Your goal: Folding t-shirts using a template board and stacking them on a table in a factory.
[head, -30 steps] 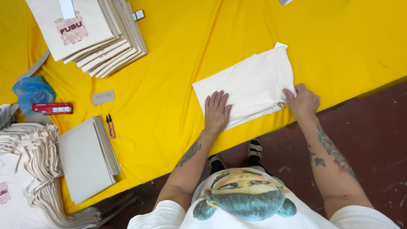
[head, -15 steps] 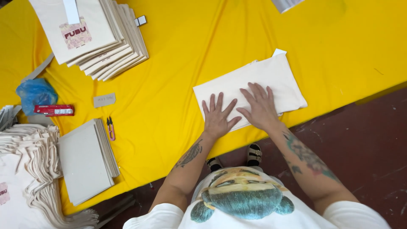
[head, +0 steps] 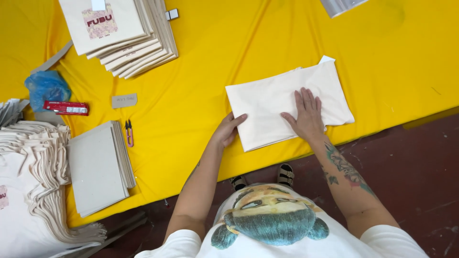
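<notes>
Right hand (head: 307, 114) flat, open on folded cream cloth (head: 272, 102); left hand (head: 228, 130) loosely gripping its edge.

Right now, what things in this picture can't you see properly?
All in the head view:
- Folded cream cloth: its underside and inner layers are hidden by its own top layer; the right hand covers part.
- Left hand: the fingertips at the cloth's edge may be tucked under; cannot tell.
- Clear plastic sheet: cut off by the top edge.
- Pile of cream bags: cut off by the left edge.
- Grey card label: too small to read.
</notes>
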